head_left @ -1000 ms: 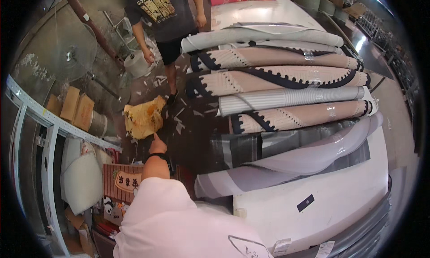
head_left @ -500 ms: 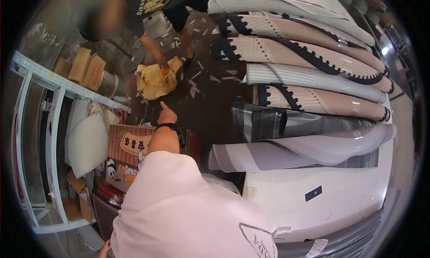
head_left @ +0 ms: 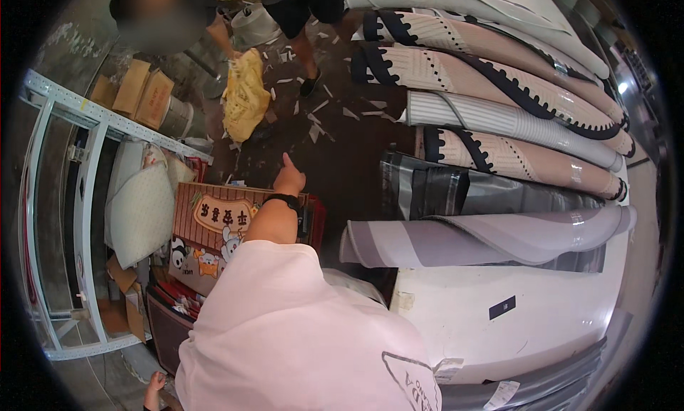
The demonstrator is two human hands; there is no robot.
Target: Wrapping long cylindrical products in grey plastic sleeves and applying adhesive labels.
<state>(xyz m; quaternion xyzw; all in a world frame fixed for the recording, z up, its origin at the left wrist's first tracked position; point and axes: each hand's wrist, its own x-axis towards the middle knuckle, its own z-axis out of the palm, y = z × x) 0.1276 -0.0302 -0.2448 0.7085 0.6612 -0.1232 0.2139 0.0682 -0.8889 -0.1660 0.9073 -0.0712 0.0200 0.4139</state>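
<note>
Several rolled rugs lie stacked. Our right hand points at the yellow bag, holding nothing yet; the left hand is too small to tell its grip.

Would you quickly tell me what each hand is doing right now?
Left hand: barely visible at the lower edge; cannot be told.
Right hand: pointing, one finger out, holding nothing.

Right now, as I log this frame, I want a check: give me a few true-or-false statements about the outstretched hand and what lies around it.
1. The outstretched hand points with one finger and holds nothing. True.
2. A black wristband sits on that arm. True.
3. The yellow bag lies on top of the rolled rugs. False: it lies on the littered floor, near another person's feet.
4. The rolled rugs lie to the left of the hand. False: they are stacked to its right.
</note>
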